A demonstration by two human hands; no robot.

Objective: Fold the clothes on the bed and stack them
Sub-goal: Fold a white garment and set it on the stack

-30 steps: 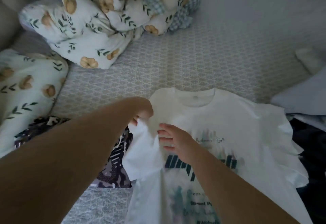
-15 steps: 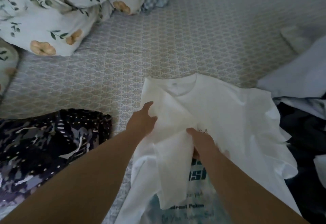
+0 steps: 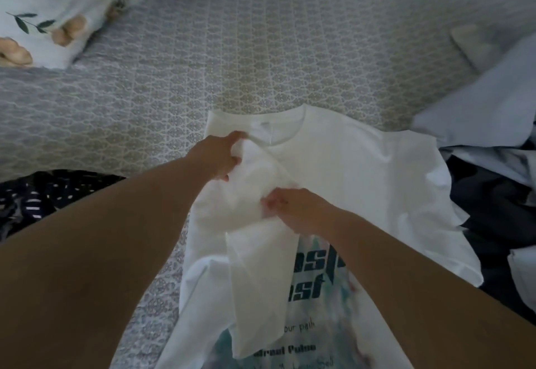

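Two hands are working one fold on a white shirt (image 3: 348, 171) lying printed side up on the bed (image 3: 261, 58).

Going left to right: a dark patterned garment (image 3: 43, 194) is lying loose at the left edge, outside the fold. Left hand (image 3: 216, 156) is pinching the folded-in panel near the collar, fingers curled into the cloth. Right hand (image 3: 293, 209) is gripping the same panel lower down, fingers bunched in the fabric. Risks, as judged: the panel is sitting crumpled between both grips, so pressing it flat now is likely setting a crooked crease; the right sleeve (image 3: 435, 194) is lying rippled and unfolded, so the halves may end uneven; pale and dark clothes (image 3: 493, 200) are crowding the right hem and could be caught in the next fold.
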